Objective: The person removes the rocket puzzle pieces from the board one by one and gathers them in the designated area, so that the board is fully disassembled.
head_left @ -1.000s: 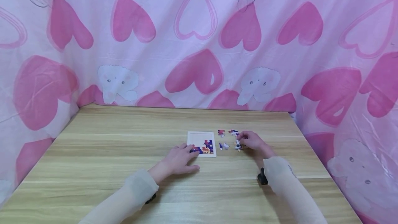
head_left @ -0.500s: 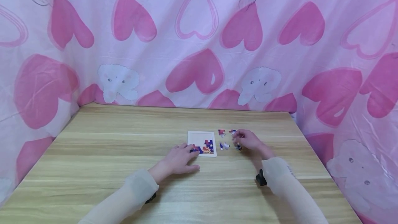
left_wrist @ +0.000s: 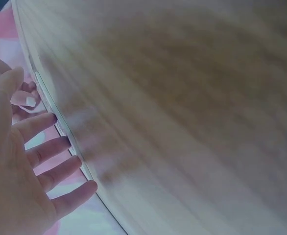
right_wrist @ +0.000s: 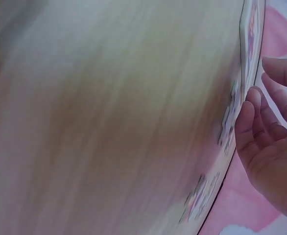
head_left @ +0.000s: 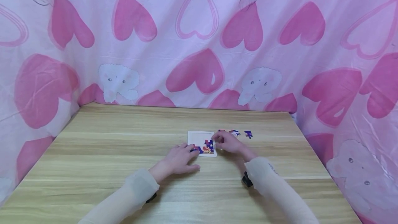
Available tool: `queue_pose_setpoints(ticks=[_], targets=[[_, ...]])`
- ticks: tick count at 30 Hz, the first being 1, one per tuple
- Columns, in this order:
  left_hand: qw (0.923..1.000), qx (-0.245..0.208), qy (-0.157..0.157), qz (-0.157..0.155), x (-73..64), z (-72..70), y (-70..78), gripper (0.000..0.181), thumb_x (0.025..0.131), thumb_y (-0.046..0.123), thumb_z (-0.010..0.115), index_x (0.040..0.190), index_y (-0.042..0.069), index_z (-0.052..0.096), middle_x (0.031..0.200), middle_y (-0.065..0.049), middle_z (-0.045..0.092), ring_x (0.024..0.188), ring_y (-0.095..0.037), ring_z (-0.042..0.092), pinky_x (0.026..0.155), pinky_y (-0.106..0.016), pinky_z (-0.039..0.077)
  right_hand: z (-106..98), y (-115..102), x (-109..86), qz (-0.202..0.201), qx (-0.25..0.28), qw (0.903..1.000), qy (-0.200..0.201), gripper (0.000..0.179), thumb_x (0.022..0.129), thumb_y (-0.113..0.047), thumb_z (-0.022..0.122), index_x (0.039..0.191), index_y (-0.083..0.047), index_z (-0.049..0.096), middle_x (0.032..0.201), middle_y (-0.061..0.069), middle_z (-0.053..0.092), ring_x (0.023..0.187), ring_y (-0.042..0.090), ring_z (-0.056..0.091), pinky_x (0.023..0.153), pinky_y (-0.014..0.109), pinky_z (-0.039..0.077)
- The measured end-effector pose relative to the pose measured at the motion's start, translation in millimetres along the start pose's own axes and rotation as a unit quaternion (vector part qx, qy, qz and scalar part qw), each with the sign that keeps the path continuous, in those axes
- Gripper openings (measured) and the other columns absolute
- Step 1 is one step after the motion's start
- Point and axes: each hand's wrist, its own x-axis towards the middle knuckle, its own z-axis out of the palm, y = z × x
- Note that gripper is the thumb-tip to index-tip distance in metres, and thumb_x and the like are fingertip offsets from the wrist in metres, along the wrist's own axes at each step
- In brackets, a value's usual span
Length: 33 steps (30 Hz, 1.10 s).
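A white square puzzle tray (head_left: 195,134) lies on the table, its lower right part filled with purple and red jigsaw pieces (head_left: 207,148). My left hand (head_left: 177,160) rests at the tray's lower left corner, fingers stretched over its edge; the left wrist view shows the left hand (left_wrist: 31,152) spread along that edge. At the tray's right side is my right hand (head_left: 229,142), fingers bent. In the right wrist view, the right hand (right_wrist: 275,122) has thumb and index tips close together; whether a piece is between them cannot be seen.
Loose jigsaw pieces lie right of the tray, including a purple jigsaw piece (head_left: 248,134) and a white-and-purple jigsaw piece (head_left: 235,133); my right hand partly hides the group. The wooden table (head_left: 124,134) ends at a pink heart-patterned curtain (head_left: 155,61).
My right hand has moved left from the loose pieces to the tray's right edge, uncovering the purple piece at the far right. My left hand has stayed put.
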Motion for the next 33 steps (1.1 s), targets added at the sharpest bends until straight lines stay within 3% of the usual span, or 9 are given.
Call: queue_pose_setpoints(ticks=[9, 17, 33], targets=[[0.9973, 0.072, 0.003, 0.015, 7.6, 5.8, 5.3, 0.063, 0.081, 0.065, 0.035, 0.135, 0.034, 0.034, 0.131, -0.010, 0.041, 0.116, -0.035, 0.037, 0.087, -0.052, 0.034, 7.3, -4.7, 9.8, 0.010, -0.042, 0.9991, 0.001, 0.033, 0.074, 0.000, 0.065, 0.105, -0.011, 0.059, 0.096, 0.000, 0.053, 0.087, 0.016, 0.050, 0.076, 0.032, 0.043], [0.9914, 0.129, 0.014, 0.012, 11.6, 6.7, 12.5, 0.066, 0.077, 0.071, 0.033, 0.133, 0.035, 0.039, 0.126, -0.010, 0.044, 0.110, -0.033, 0.042, 0.082, -0.050, 0.038, 5.9, -5.1, 14.1, 0.016, -0.050, 0.9985, -0.012, 0.034, 0.073, -0.002, 0.067, 0.106, -0.008, 0.061, 0.091, 0.001, 0.051, 0.082, 0.015, 0.048, 0.073, 0.030, 0.043], [0.9895, 0.143, 0.014, 0.010, 13.7, 7.6, 12.9, 0.068, 0.075, 0.073, 0.033, 0.131, 0.035, 0.041, 0.124, -0.009, 0.046, 0.108, -0.032, 0.044, 0.080, -0.049, 0.040, 1.5, -9.9, 21.4, 0.068, -0.075, 0.9940, -0.041, 0.023, 0.075, -0.005, 0.067, 0.097, -0.010, 0.062, 0.088, 0.000, 0.050, 0.077, 0.016, 0.046, 0.071, 0.030, 0.042]])
